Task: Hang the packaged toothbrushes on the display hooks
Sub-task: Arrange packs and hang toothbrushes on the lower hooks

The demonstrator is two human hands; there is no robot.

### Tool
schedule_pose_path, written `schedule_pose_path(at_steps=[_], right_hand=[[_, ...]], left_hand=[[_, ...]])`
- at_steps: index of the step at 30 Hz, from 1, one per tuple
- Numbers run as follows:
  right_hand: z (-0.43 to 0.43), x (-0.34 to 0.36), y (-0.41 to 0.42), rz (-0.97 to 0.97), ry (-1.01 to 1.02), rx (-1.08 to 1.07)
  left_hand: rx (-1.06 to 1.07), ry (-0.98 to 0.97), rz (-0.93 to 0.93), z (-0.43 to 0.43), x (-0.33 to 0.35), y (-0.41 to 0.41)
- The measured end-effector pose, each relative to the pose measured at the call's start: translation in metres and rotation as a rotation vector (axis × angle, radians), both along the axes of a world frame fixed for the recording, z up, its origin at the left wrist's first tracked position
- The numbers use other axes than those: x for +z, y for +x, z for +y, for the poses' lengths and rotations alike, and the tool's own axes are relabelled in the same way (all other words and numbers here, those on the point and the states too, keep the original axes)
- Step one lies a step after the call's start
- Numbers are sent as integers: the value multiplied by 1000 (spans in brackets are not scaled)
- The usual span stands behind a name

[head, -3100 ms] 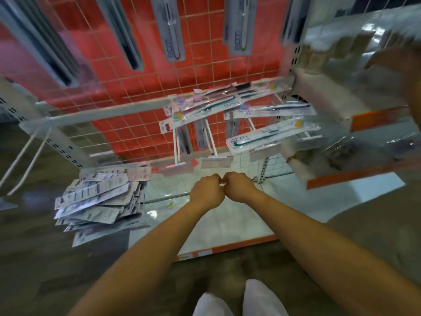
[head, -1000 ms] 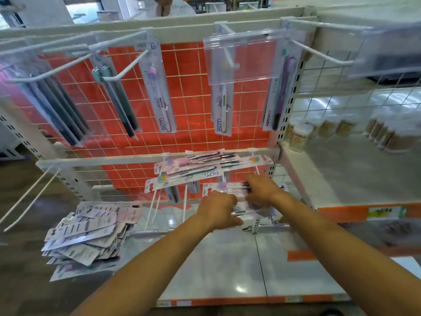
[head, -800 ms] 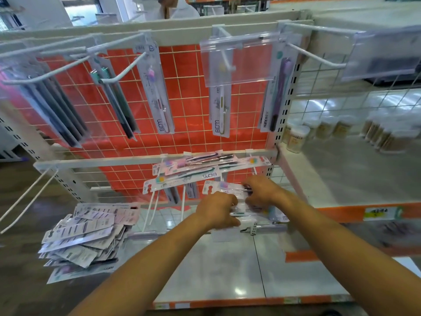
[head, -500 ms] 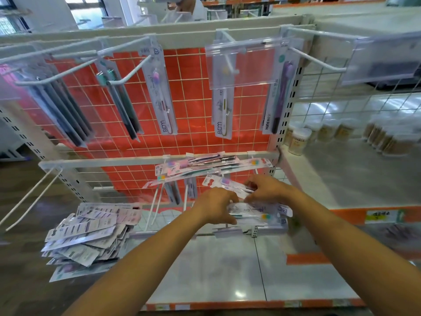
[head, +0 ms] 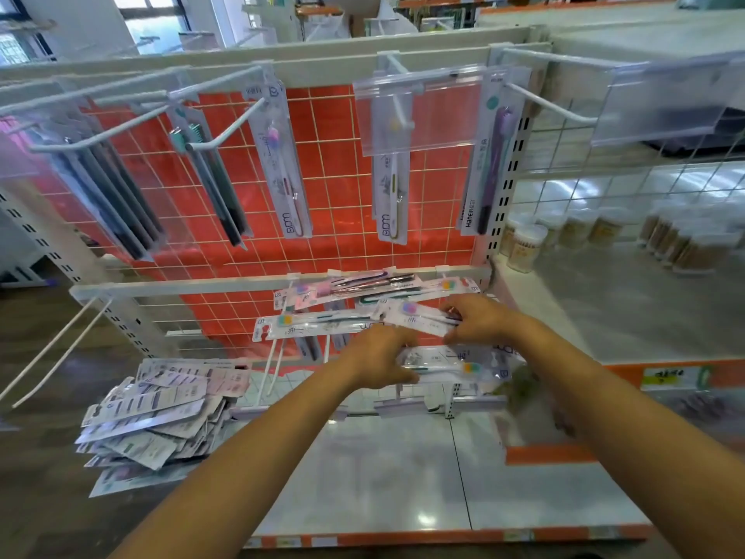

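**A:** Which step is this?

**B:** Sorting ahead of hanging, I judge. Nearest, over the shelf (head: 363, 478), the left hand (head: 381, 359) has its fingers curled round one end of the near pack (head: 455, 367). That pack lies flat across the low hooks (head: 269, 369) and hangs from none.

**A:** And the other hand?

**B:** Just beyond, the right hand (head: 481, 316) pinches the far pack (head: 417, 314) between thumb and fingertips. It lies flat too, its end overlapping a third pack (head: 322, 323) on the left.

**A:** So nothing is threaded?

**B:** Not these, as far as I can tell. The next move calls for turning a pack upright, finding the hole in its card end and lining it up with a hook tip. The wire is thin, so the aim must be fine.

**A:** How do they look?

**B:** Long and narrow, a clear blister over pale card, with a bright brush head near one end. Light and slippery against each other, I'd guess.

**A:** More stock?

**B:** A pile (head: 157, 413) lies well to the left of the hands, mostly backs up. By the rail (head: 181, 286), crossed packs (head: 354, 286) lie sideways. Farther off, hung packs (head: 282, 167) dangle upright from the top hooks (head: 225, 129) against the red grid (head: 334, 203), and some hooks are bare. Jars (head: 524, 248) stand far right.
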State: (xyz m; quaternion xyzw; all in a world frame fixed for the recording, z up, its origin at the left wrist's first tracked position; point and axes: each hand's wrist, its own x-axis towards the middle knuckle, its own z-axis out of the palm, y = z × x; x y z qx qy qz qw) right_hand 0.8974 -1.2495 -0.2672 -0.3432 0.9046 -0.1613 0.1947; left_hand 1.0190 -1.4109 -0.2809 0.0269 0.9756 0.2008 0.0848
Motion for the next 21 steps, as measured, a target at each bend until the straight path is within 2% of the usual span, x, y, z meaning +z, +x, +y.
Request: schedule_pose_path(at_steps=[8,14,18,21], right_hand=[[3,13,-8,71,-299,-208],[-8,12,-4,73,-441,-318],[-20,6,0,-25,-463,-364],[-24,3,5,-79,-476,-395]], left_hand=[[139,17,20,-11,13,4],[264,77,44,-28,17,15],[338,23,5,-42,19,26],[385,55,6,-57,19,30]])
